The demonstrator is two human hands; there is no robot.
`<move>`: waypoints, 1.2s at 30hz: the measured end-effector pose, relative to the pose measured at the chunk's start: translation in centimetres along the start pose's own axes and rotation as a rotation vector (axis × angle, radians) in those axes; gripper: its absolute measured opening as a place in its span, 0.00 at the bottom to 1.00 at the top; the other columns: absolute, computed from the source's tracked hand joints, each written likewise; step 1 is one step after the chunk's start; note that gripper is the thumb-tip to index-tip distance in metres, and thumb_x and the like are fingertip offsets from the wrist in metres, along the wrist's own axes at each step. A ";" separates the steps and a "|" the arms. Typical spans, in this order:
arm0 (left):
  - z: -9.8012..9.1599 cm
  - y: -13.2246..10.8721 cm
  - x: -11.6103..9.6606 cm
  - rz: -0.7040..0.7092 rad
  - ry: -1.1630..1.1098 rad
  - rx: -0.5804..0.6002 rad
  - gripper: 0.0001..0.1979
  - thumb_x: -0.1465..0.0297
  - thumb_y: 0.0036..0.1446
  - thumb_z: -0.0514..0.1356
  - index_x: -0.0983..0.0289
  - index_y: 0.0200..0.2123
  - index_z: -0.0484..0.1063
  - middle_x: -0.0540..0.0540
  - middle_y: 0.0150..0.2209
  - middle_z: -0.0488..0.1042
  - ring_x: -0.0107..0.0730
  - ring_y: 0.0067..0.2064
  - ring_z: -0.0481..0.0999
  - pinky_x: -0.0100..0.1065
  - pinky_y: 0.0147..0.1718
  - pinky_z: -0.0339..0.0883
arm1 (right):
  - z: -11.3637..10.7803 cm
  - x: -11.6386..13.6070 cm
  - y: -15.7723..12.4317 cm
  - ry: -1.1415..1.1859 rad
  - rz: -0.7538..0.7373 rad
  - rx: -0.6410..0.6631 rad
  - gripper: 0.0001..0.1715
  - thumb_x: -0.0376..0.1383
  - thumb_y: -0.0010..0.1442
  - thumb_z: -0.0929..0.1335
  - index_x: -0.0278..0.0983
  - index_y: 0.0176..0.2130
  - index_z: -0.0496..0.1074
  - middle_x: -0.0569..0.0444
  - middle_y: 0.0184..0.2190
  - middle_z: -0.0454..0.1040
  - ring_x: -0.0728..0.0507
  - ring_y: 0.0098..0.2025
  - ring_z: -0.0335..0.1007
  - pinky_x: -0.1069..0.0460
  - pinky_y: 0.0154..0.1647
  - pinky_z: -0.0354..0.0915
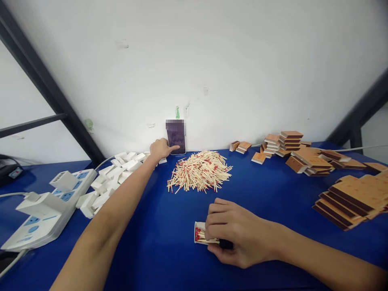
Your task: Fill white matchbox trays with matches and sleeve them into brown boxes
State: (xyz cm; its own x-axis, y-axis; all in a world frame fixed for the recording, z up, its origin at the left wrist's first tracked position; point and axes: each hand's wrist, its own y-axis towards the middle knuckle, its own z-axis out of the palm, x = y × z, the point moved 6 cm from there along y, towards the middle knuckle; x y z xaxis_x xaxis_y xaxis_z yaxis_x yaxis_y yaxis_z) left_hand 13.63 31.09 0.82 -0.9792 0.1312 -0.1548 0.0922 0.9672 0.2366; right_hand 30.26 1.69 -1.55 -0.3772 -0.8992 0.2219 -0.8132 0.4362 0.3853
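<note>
My right hand [235, 236] rests on the blue table [157, 242], its fingers closed round a small white inner tray [200, 234] filled with red-tipped matches. My left hand [162, 148] is stretched far forward, with one finger touching the screen of a phone [176, 136] that leans upright against the white wall. The other fingers of that hand are curled. A loose heap of matches [200, 170] lies between the two hands.
A pile of white inner trays [112, 176] lies left of my left arm. White power strips [48, 206] with cables sit at the far left. Stacks of brown matchbox sleeves [306, 155] cover the right side, with more [351, 200] near the right edge.
</note>
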 end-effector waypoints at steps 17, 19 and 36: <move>-3.6 -4.5 -1.1 0.142 -0.015 -0.086 0.27 0.48 0.61 0.51 0.66 0.35 0.78 0.64 0.35 0.78 0.48 0.40 0.75 0.42 0.38 0.64 | -0.3 -0.5 0.1 0.037 0.053 -0.052 0.05 0.37 0.59 0.67 0.37 0.32 0.70 0.55 0.30 0.73 0.48 0.32 0.63 0.50 0.37 0.55; -4.0 -7.4 -2.2 0.265 -0.047 -0.063 0.22 0.54 0.64 0.50 0.63 0.36 0.77 0.58 0.34 0.78 0.40 0.38 0.75 0.38 0.37 0.63 | -0.7 -1.0 0.1 -0.001 0.081 -0.110 0.07 0.37 0.61 0.65 0.37 0.32 0.70 0.54 0.29 0.72 0.48 0.30 0.63 0.51 0.35 0.56; -2.3 -21.2 -5.9 0.948 -0.182 -0.005 0.10 0.69 0.65 0.52 0.63 0.39 0.74 0.53 0.34 0.76 0.32 0.35 0.73 0.35 0.38 0.63 | -1.9 -9.1 -2.0 -0.337 0.828 -0.047 0.18 0.49 0.61 0.66 0.38 0.28 0.66 0.54 0.28 0.74 0.45 0.28 0.67 0.51 0.26 0.50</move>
State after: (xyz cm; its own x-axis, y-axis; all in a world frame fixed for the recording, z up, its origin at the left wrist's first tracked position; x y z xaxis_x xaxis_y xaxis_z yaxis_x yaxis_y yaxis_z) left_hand 17.03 9.29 -1.05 -0.4550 0.8895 -0.0431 0.8292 0.4408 0.3436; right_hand 36.12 9.09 -2.62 -0.9513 -0.2548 0.1734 -0.2061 0.9443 0.2566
